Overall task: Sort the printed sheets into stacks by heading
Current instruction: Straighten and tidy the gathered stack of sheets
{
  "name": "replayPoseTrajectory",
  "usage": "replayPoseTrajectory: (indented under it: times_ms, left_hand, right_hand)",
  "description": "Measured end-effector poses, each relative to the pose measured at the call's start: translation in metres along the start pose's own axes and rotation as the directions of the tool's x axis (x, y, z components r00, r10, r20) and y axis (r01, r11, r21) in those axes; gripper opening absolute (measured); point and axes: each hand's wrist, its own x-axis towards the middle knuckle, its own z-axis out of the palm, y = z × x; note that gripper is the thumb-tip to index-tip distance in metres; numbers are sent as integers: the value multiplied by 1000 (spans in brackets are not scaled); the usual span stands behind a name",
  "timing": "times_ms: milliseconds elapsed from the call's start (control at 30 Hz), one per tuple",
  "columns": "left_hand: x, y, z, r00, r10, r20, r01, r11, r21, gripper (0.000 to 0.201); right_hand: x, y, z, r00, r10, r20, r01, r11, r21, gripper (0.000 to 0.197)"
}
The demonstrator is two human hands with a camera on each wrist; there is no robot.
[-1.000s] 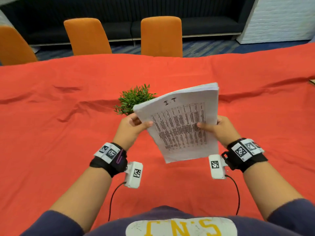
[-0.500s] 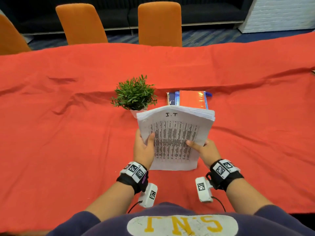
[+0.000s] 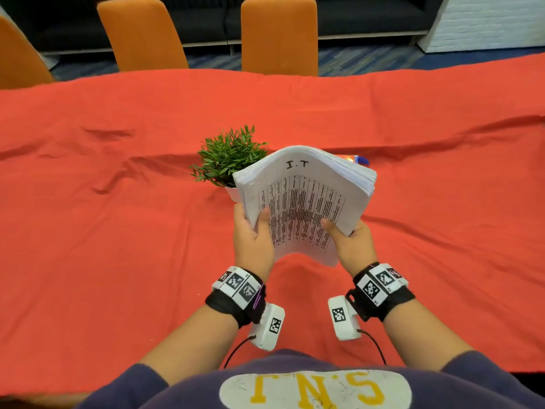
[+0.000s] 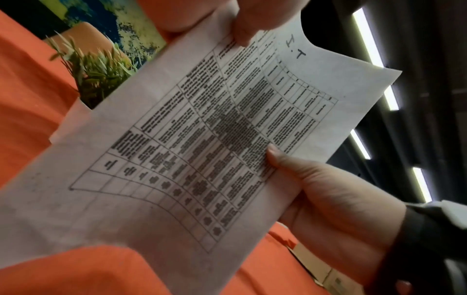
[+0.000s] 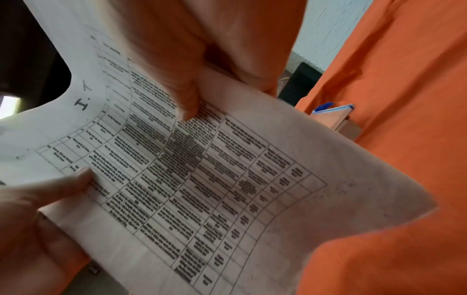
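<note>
Both hands, left hand (image 3: pixel 253 237) and right hand (image 3: pixel 352 243), grip the thick, floppy paper stack (image 3: pixel 306 199) at its near side edges; the sheets look slippery and could fan apart.

You wear a navy sweatshirt (image 3: pixel 295 376) with yellow letters on a white patch, pushed-up sleeves, black wrist straps (image 3: pixel 236 302) carrying white coded tags, and white cabled cameras (image 3: pixel 343 317) underneath at 6 o'clock.

Paper stack (image 3: pixel 306 199) held btwn left hand (image 3: pixel 253 237) & right hand (image 3: pixel 352 240), above tablecloth (image 3: pixel 118 231); plant (image 3: pixel 227 157) just beyond left hand.
</note>
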Motion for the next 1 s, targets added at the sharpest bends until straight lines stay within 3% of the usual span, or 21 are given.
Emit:
replayPoseTrajectory:
  times_ms: [133, 367, 633, 767, 1000]
  left_hand:
    - [-7, -3, 3, 999, -18, -31, 16, 999, -44, 27]
    - [-22, -41, -7, 983, -185, -14, 185, 981, 59, 15]
    - [-22, -51, -10, 977, -195, -81, 200, 977, 68, 18]
    - [-23, -59, -12, 959, -264, -100, 274, 956, 107, 14]
    - [-6, -56, -10, 971, -237, -40, 240, 944, 226, 9]
  right_hand:
    - [-2, 7, 1, 999, 2, -45, -2, 1000, -11, 25]
    - [-15, 40, -6, 989, 143, -22, -144, 988, -48, 26]
    - [-17, 44, -9, 988, 153, -3, -153, 985, -86, 32]
    - [-16, 44, -11, 983, 185, -7, -184, 970, -157, 24]
    - [4, 28, -14, 985, 170, 9, -163, 961, -224, 26]
